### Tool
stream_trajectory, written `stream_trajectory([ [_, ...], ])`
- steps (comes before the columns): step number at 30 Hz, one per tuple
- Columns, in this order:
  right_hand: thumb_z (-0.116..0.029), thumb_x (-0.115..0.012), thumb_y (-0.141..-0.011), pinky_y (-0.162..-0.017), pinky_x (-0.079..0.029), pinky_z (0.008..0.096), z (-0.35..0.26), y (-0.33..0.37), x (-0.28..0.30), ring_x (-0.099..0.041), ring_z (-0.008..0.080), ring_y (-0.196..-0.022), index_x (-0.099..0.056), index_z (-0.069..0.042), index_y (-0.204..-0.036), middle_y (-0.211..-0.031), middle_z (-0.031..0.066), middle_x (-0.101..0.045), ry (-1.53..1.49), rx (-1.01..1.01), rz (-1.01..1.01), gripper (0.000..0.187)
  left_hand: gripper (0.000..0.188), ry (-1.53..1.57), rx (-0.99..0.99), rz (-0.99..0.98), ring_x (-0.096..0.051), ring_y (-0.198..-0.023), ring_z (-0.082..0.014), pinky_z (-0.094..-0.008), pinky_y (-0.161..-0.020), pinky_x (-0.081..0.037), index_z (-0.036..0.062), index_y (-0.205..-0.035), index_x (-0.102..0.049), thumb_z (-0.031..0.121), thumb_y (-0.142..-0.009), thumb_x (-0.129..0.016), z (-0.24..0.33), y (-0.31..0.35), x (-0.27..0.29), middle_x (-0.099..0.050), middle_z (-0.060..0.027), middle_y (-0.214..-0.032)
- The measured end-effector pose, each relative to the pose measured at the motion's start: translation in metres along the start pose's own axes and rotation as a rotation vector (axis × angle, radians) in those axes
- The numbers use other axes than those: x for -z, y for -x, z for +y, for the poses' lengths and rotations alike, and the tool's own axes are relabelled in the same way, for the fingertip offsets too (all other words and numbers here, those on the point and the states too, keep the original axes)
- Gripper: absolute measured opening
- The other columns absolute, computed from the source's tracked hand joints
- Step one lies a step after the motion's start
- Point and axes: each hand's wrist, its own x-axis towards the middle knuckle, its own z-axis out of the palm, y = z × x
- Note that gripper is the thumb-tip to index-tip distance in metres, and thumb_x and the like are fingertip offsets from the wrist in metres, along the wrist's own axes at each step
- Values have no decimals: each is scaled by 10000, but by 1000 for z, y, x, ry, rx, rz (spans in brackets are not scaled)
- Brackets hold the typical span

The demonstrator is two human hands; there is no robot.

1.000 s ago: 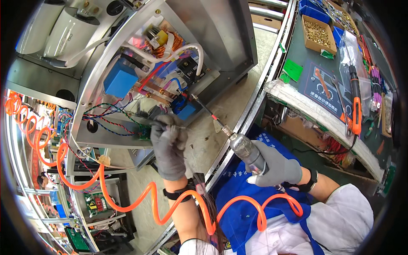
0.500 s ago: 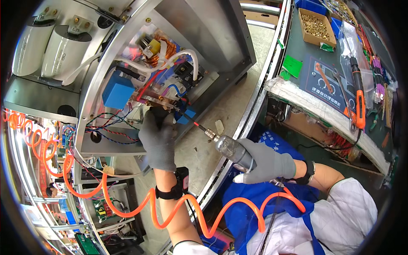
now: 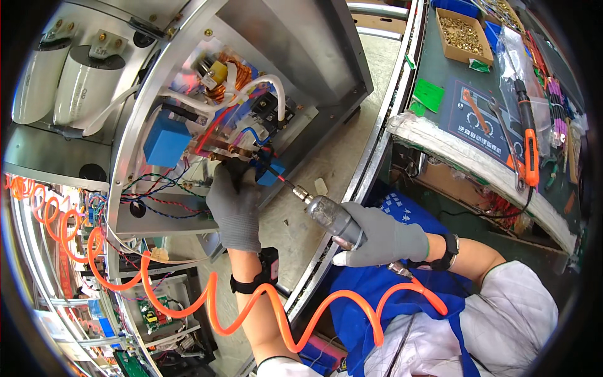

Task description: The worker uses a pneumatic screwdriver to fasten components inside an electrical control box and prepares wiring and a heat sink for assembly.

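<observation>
One grip, that of the right hand (image 3: 384, 239), wraps the driver (image 3: 329, 215), its bit (image 3: 277, 175) pointing into the metal cabinet (image 3: 301, 50); the left hand (image 3: 233, 207) (holding or not, I cannot tell) is near the blue block (image 3: 167, 143).

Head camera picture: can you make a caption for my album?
Gloved right hand grips a power tool on a curly orange hose; gloved left hand reaches into an open metal box.
</observation>
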Motion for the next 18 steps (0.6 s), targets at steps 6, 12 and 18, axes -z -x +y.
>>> stream_trajectory([
  [6, -277, -835, -754, -568, -504, 308, -18, 5, 7, -611, 143, -643, -522, -58, -1112, -788, 19, -601, -80, -119, -69, 523, 143, 103, 60, -31, -595, -622, -116, -268, -560, -478, 5, -1005, -658, 84, -887, -654, 4, 6, 3, -675, -68, -783],
  [12, -352, -806, -801, -447, -473, 281, -34, 7, 7, -596, 125, -514, -507, -73, -1019, -728, 67, -610, -404, -193, -165, 464, 154, -58, -71, 38, -606, -655, -118, -272, -581, -487, 5, -1019, -647, 86, -889, -651, 0, 4, -4, -688, -73, -819],
  [18, -248, -818, -789, -433, -471, 278, -37, 4, 1, -579, 114, -505, -501, -69, -1043, -709, 34, -574, -252, -118, -47, 444, 149, 75, -41, 45, -590, -649, -126, -285, -628, -495, 13, -1040, -648, 107, -925, -638, -1, 8, -5, -687, -93, -824],
])
